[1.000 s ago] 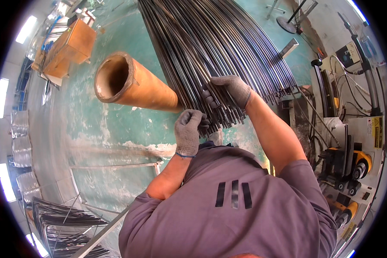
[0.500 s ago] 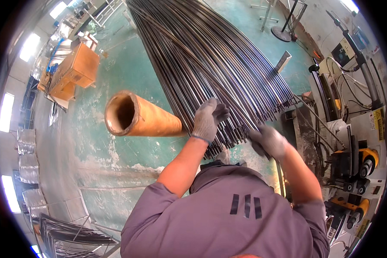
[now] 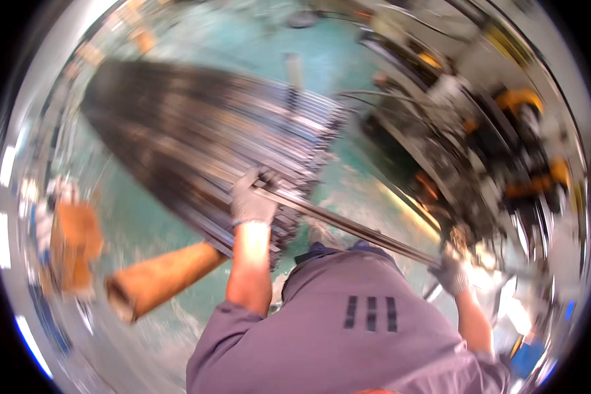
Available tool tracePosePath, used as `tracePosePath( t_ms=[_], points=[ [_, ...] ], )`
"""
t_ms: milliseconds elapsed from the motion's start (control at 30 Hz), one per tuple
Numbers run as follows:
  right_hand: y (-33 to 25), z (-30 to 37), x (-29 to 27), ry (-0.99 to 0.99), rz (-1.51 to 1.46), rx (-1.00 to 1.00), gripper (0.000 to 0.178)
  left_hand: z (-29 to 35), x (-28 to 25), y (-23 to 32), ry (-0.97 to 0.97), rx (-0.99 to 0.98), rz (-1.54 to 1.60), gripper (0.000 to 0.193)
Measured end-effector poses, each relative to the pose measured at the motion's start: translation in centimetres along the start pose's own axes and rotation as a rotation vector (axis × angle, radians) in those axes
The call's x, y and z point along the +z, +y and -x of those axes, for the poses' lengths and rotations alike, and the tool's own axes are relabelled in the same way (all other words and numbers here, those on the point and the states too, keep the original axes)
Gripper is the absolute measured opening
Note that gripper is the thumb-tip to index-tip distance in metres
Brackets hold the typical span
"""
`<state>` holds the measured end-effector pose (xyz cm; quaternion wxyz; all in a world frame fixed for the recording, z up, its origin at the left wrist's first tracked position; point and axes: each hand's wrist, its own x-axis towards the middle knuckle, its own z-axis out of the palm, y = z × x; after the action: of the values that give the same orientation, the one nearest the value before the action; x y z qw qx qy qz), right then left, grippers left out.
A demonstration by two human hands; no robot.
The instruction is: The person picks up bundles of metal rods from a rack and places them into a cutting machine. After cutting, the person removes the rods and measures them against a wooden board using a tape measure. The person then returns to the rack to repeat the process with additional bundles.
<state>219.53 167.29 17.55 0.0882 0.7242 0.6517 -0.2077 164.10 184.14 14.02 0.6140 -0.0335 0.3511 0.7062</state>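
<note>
Thin metal rods point(image 3: 354, 226), pressed close together so I cannot tell how many, slant across in front of my body. My left hand point(image 3: 253, 200), in a grey glove, is closed around them at the edge of the pile. Out to the right, my right hand point(image 3: 452, 272), gloved too, grips them nearer their other end. A broad pile of long dark metal rods point(image 3: 197, 125) spreads away to the far left, its uneven ends toward me. Motion blurs the picture, so the rods' far ends and the finger details are unclear.
Beside the pile's near left edge is a large brown tube point(image 3: 171, 279) with an open end. A brown box point(image 3: 75, 236) stands farther left. Machinery with orange parts point(image 3: 522, 105) lines the right side. An upright metal post point(image 3: 294, 72) rises at the pile's far edge.
The view has swung to the right, so the pile now sits farther left. My right hand has moved away from the pile, out to the right, with the rods now stretched between both hands.
</note>
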Motion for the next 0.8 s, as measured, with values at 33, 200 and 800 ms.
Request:
tracePosePath(
  t_ms=[33, 200, 800],
  points=[
    [2.8, 0.3, 2.0, 0.059, -0.045, 0.025, 0.038, 1.7, 2.0, -1.0, 0.016, -0.057, -0.022, 0.014],
    [15.3, 3.7, 2.9, 0.418, -0.019, 0.051, 0.007, 4.7, 9.7, -1.8, -0.314, 0.008, -0.159, 0.016],
    [22.7, -5.6, -6.1, 0.974, -2.670, 0.510, 0.012, 7.6, 36.8, -34.4, -0.850, -0.388, -0.409, 0.015]
  ],
)
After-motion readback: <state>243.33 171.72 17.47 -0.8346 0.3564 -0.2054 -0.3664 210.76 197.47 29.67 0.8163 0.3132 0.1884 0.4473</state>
